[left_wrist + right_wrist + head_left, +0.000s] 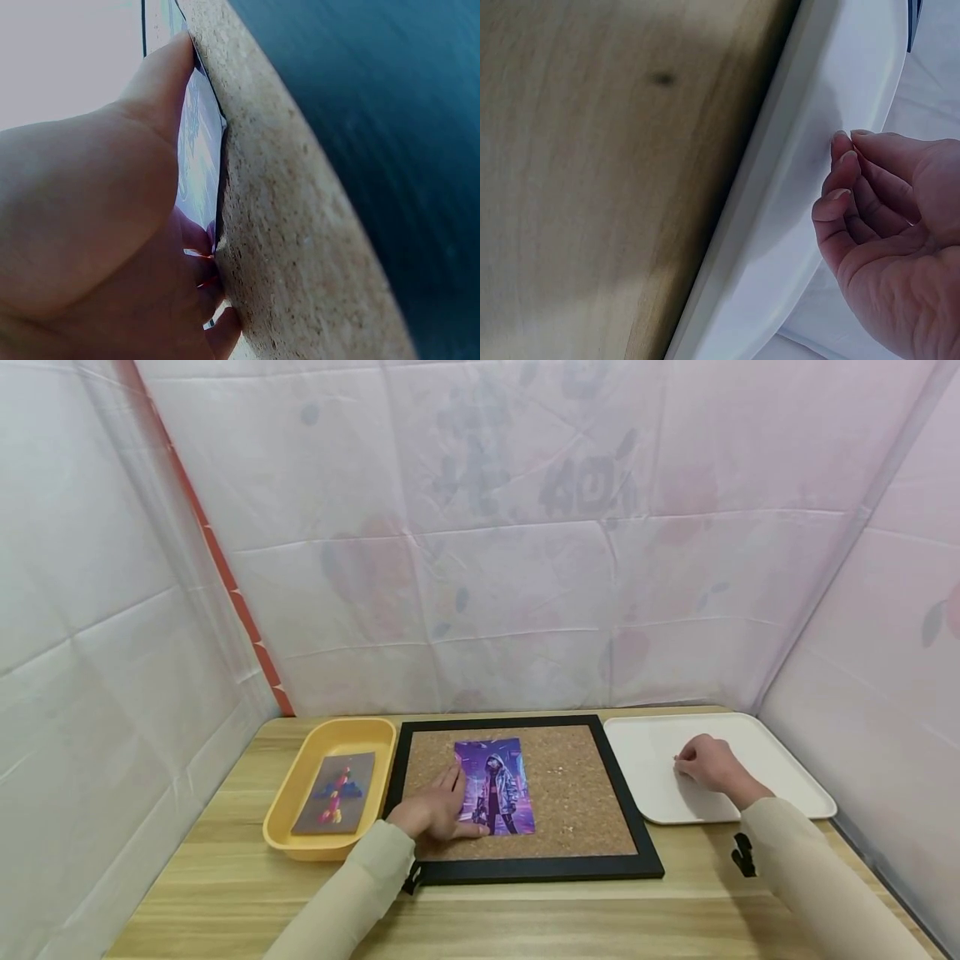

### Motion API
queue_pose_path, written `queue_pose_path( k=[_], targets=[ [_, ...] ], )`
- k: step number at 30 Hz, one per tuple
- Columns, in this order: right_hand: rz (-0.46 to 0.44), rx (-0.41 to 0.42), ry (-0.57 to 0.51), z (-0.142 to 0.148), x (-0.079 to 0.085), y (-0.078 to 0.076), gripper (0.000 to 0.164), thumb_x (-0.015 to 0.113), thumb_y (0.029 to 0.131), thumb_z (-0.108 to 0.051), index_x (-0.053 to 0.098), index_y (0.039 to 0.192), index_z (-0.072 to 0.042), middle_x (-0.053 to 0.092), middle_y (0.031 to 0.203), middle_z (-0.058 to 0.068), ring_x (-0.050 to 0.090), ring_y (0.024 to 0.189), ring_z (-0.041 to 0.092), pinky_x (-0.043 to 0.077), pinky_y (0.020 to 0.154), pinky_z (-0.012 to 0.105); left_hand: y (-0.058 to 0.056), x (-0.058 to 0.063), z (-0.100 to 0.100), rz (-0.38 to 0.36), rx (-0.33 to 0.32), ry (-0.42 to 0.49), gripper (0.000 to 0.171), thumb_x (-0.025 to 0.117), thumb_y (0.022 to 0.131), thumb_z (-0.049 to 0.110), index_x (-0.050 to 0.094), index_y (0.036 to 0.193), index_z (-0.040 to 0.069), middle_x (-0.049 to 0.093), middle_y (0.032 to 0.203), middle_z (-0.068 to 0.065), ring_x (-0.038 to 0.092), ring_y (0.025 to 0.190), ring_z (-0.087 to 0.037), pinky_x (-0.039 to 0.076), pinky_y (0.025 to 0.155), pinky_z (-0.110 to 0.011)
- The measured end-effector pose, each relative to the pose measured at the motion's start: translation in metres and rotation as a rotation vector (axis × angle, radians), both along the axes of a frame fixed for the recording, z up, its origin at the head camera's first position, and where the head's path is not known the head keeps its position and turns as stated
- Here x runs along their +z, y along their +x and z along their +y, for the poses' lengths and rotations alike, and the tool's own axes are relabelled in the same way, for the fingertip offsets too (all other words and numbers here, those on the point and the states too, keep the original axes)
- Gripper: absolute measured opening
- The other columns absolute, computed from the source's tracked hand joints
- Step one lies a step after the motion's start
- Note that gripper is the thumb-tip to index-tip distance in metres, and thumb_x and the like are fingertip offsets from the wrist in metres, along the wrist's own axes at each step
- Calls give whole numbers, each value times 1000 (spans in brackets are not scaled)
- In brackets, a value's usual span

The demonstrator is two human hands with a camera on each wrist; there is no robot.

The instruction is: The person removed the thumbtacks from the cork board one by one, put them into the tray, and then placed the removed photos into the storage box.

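Observation:
A purple picture print [495, 785] of a hooded figure lies on the framed cork board [585, 777]. Over its left edge my left hand [438, 806] rests with fingers and thumb spread, pressing it to the cork. In the left wrist view the thumb lies along the print's border [201, 142], and one corner lifts slightly. Above the white tray [720, 810] my right hand [712, 766] pinches thumb and forefinger together, the other fingers curled. A tiny speck shows at those fingertips [842, 141]; I cannot tell its kind.
Left of the board stands a yellow tray [281, 802] with another picture [337, 793] lying in it. The board's black frame [540, 867] forms a raised border on the wooden table [525, 922]. Pale sheets [510, 610] wall in the back and sides.

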State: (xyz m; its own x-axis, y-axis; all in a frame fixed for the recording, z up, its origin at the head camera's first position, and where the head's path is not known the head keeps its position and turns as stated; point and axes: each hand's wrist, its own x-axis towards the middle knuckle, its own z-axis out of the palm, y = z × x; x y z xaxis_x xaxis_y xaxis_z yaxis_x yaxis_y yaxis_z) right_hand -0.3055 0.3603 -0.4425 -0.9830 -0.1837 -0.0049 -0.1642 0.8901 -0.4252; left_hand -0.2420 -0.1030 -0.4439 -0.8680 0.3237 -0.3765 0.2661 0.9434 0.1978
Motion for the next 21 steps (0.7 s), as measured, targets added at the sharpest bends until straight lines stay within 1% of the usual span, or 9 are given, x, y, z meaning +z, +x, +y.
queue_pose_path(
  k=[4,10,13,17,21],
  targets=[
    [17,-3,-4,0,0,2,15,68,90,-1,74,91,13,72,85,20,58,70,21,47,60,32,0,1,0,2,-6,4,108,62,92,68,17,162,-1,10,171,-17,12,157,-33,21,125,-45],
    [6,-18,-18,1,0,2,16,69,92,-2,74,94,13,72,87,21,59,72,22,48,61,33,1,1,0,-1,-7,2,108,62,92,68,17,162,-1,9,171,-17,11,158,-33,22,125,-45],
    [11,-21,-21,1,0,3,16,69,92,-3,74,93,12,72,86,20,59,71,21,48,60,33,1,1,0,-2,-6,1,108,62,92,67,17,162,-1,9,171,-17,11,158,-33,22,125,-45],
    [22,-19,-33,1,0,3,14,69,91,-4,75,86,9,72,77,13,57,67,18,47,58,32,1,2,0,-4,-5,-4,107,61,92,67,18,162,-1,9,171,-17,11,158,-33,22,125,-45],
    [10,-29,-51,1,0,4,15,69,91,-4,75,82,6,69,70,5,57,65,17,47,57,32,1,2,0,-5,-5,-7,107,61,92,67,18,162,-1,9,171,-17,11,158,-33,21,125,-45]
  ],
)
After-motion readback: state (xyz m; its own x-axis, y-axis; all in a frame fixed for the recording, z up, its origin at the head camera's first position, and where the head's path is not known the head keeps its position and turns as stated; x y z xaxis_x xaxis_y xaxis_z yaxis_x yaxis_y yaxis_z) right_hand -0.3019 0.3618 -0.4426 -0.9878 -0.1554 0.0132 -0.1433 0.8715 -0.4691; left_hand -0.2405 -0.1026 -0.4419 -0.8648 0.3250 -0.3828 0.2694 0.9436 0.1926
